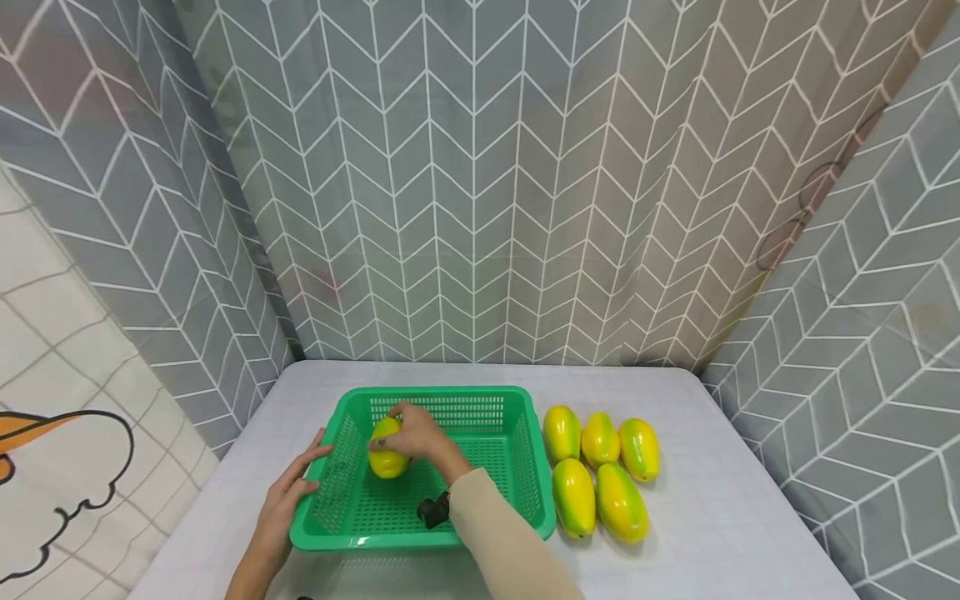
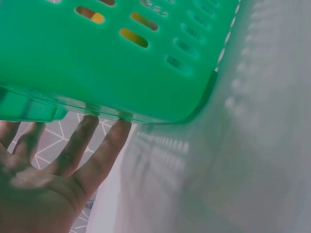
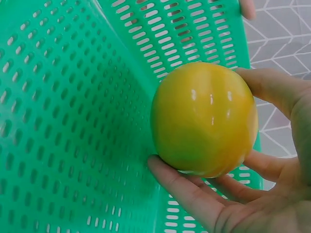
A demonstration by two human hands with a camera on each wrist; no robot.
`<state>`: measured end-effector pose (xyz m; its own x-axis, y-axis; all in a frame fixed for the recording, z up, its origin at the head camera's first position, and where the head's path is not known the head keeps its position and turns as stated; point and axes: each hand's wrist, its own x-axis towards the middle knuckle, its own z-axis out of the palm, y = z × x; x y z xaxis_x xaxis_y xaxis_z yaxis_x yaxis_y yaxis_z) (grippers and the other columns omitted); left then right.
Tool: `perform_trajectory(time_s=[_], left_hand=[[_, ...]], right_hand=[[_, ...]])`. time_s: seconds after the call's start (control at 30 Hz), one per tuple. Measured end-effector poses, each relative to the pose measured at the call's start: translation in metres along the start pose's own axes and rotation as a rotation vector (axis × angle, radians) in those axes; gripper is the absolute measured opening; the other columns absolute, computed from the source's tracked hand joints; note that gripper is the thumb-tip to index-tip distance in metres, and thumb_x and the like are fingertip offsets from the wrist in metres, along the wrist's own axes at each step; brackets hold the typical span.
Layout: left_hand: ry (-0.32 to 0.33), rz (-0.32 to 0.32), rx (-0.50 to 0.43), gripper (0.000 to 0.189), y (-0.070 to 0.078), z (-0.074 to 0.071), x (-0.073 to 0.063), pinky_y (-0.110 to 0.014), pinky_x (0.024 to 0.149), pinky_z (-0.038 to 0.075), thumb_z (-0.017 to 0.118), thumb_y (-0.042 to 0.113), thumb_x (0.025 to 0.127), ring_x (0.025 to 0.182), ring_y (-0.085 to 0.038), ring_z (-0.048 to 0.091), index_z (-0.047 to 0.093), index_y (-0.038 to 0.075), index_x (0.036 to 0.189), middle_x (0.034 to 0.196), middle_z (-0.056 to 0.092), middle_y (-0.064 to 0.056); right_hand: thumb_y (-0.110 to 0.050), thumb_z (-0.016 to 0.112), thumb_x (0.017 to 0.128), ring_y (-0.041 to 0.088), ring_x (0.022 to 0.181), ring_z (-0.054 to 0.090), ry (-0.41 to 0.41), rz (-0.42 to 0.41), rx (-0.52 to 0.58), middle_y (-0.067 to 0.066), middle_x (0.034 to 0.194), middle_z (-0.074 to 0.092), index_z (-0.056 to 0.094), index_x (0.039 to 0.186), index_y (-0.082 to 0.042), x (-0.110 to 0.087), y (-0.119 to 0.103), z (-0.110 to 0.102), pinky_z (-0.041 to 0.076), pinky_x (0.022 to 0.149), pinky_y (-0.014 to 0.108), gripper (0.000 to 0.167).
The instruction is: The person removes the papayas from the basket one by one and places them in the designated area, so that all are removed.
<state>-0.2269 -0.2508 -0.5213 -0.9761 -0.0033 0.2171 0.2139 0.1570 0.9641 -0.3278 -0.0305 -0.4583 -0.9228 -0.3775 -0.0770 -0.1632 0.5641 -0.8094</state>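
Observation:
My right hand (image 1: 417, 432) reaches into a green plastic basket (image 1: 411, 541) and grips a glossy yellow-green papaya (image 1: 387, 465) near the basket's left side. In the right wrist view, the thumb and fingers curve round the papaya (image 3: 204, 119), above the slotted basket floor (image 3: 73, 131). At the basket's left rim is my left hand (image 1: 288, 487); its fingers look fairly straight. Seen from the left wrist, fingertips (image 2: 121, 127) touch the rim of the basket (image 2: 121, 87). Whether the papaya touches the floor is hard to tell.
Several more papayas (image 1: 600, 442) lie in two rows on the white table (image 1: 720, 500), just right of the basket. A patterned grey curtain (image 1: 480, 208) stands behind the table and along its sides. A small black device (image 1: 432, 512) sits at the right wrist.

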Motion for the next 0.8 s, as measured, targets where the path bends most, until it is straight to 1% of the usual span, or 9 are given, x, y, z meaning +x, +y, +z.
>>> perform_trajectory(time_s=[0.2,0.27,0.4,0.6,0.7,0.8], left_hand=[[-0.003,-0.011,-0.008,0.051,0.001,0.000,0.000,0.001,0.106,0.030,0.040,0.002,0.104,0.144,0.021,0.024,0.047,0.001,0.154,0.179,0.022,0.009],[-0.005,-0.005,-0.011,0.051,0.000,0.000,0.000,0.001,0.106,0.030,0.040,0.002,0.104,0.145,0.020,0.024,0.047,0.000,0.154,0.178,0.022,0.009],[-0.003,0.020,-0.017,0.050,-0.001,-0.001,-0.001,0.000,0.106,0.031,0.041,0.001,0.103,0.145,0.020,0.026,0.048,-0.001,0.153,0.178,0.025,0.009],[0.003,0.025,-0.010,0.050,-0.001,-0.002,-0.001,0.001,0.105,0.031,0.041,0.001,0.103,0.143,0.022,0.026,0.048,0.000,0.153,0.177,0.025,0.014],[0.004,0.028,-0.010,0.050,-0.001,-0.002,-0.001,0.001,0.106,0.031,0.041,0.001,0.104,0.143,0.022,0.026,0.048,0.000,0.153,0.177,0.025,0.014],[-0.006,0.044,-0.023,0.050,-0.002,-0.002,-0.001,0.000,0.106,0.031,0.041,0.000,0.104,0.144,0.022,0.026,0.047,-0.002,0.153,0.177,0.025,0.011]], right_hand=[[-0.030,0.084,0.088,0.020,0.088,0.067,0.002,-0.022,0.011,0.017,0.120,0.068,0.059,0.142,-0.003,-0.005,-0.003,-0.009,0.065,0.066,0.041,0.065],[-0.030,0.085,0.088,0.020,0.089,0.067,0.005,-0.025,0.016,0.017,0.120,0.068,0.059,0.141,-0.003,-0.007,-0.003,-0.013,0.064,0.065,0.039,0.065],[-0.030,0.085,0.088,0.021,0.092,0.068,0.009,-0.040,0.030,0.018,0.124,0.067,0.058,0.141,-0.004,-0.010,-0.002,-0.019,0.063,0.064,0.035,0.065],[-0.031,0.084,0.089,0.022,0.094,0.069,0.013,-0.047,0.016,0.020,0.130,0.067,0.056,0.146,-0.003,-0.017,-0.001,-0.029,0.064,0.066,0.036,0.069],[-0.031,0.084,0.089,0.022,0.094,0.069,0.022,-0.055,0.006,0.021,0.130,0.067,0.056,0.146,-0.002,-0.021,0.000,-0.035,0.063,0.065,0.034,0.070],[-0.031,0.084,0.088,0.023,0.094,0.069,0.038,-0.062,0.002,0.022,0.130,0.067,0.057,0.144,-0.002,-0.023,0.002,-0.041,0.062,0.065,0.033,0.069]])
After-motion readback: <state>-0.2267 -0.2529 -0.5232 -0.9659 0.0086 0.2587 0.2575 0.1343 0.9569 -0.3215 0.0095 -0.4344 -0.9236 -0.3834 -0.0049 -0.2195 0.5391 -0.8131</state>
